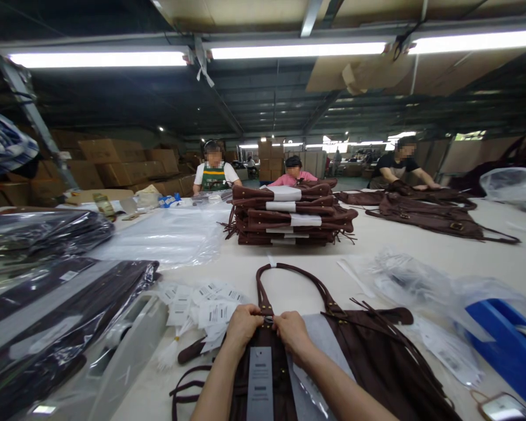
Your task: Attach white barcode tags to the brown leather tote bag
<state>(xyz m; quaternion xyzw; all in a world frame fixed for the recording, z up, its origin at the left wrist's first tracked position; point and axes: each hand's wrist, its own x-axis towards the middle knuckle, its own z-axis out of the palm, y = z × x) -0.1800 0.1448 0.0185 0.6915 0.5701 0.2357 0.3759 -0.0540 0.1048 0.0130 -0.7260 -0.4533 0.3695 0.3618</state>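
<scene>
Brown bag lies flat, top edge pinched by both hands.

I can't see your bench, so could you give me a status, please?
Hands: left hand and right hand pinched on bag top, between the handles. Bag flat on table. Paper tags lie left, clear.

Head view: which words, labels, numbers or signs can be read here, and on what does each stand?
Nothing reads clearly.
Grey hang tag on the brown bag: print too small.
White paper tags on the table: barcodes, blurred.
Cardboard boxes: no legible marks.
</scene>
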